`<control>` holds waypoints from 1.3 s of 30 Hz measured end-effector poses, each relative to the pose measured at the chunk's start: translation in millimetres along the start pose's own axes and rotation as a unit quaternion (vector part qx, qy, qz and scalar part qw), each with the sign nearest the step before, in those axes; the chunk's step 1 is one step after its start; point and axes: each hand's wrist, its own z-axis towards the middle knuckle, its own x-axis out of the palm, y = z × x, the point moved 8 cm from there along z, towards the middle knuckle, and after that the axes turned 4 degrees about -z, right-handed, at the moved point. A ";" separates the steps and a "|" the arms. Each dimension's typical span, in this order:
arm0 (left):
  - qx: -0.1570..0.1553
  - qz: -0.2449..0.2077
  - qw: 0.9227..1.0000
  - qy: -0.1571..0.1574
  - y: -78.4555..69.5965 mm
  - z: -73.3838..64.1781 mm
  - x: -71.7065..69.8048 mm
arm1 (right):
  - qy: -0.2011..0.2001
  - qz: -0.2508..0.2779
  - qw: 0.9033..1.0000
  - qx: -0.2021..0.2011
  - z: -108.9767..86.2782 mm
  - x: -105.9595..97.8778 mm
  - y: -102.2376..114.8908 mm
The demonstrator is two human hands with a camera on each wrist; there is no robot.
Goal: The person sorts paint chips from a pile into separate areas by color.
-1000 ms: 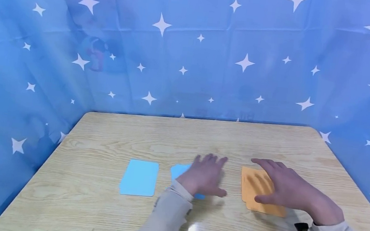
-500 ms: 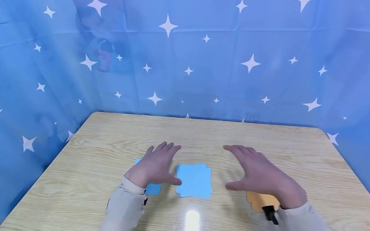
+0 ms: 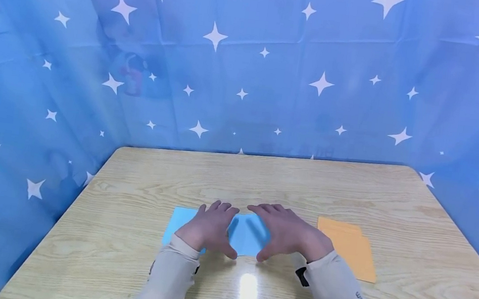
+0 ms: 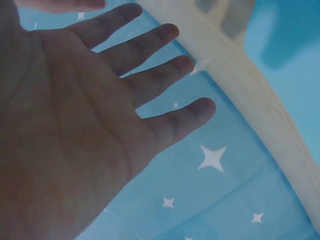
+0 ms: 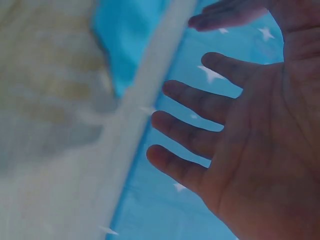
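Observation:
In the head view, a small pile of blue square cards [image 3: 248,238] lies on the table, with a hand on each side of it. My left hand [image 3: 209,228] is at its left edge, fingers spread and thumb out. It partly covers a second set of blue cards [image 3: 176,221] farther left. My right hand [image 3: 289,233] faces it from the right side, its fingertips over the middle pile's far edge. Both wrist views show palms with extended fingers and nothing held. An overlapping pile of orange cards [image 3: 350,250] lies right of my right hand.
Everything rests on a light wood-grain table [image 3: 126,265] with rounded far corners. A blue curtain with white stars [image 3: 249,71] hangs behind and beside it. A bright light reflection shows on the tabletop in front of the hands.
My right hand has moved left from over the orange cards to the middle blue pile. My left hand first shifted left off that pile, then came slightly back toward it.

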 end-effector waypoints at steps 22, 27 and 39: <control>0.018 0.029 0.999 0.012 -10.2 11.6 14.7 | 0.018 0.007 1.000 0.015 8.2 15.2 -8.7; 0.018 0.029 0.999 0.009 -9.9 12.1 14.4 | 0.015 0.002 1.000 0.013 8.4 14.7 -7.8; 0.052 0.027 0.998 -0.012 -10.6 11.2 9.4 | -0.002 -0.012 1.000 0.000 8.1 10.0 -5.4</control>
